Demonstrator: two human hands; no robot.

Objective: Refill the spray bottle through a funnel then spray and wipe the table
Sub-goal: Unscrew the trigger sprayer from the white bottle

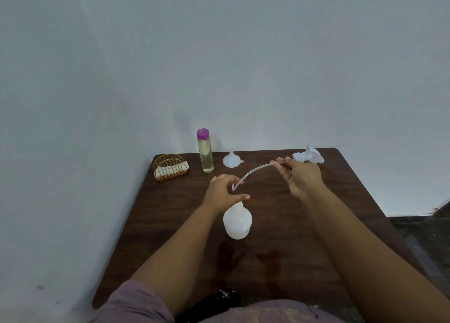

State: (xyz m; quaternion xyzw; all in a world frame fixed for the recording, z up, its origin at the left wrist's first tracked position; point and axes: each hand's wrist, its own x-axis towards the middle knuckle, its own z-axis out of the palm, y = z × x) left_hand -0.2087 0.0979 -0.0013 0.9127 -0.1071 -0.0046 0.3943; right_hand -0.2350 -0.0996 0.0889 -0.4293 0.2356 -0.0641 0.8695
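The spray head [308,155] is held up at two o'clock by the right hand [302,176], curled about its neck, while its dip tube [255,170] arcs down to the left hand [222,192], which seems to pinch the free end, probably so drips stay off the table [292,225]. The open spray bottle [237,221] is left upright at centre, neck cleared for the funnel [231,159], which waits upturned at twelve o'clock beside the refill bottle [205,151].
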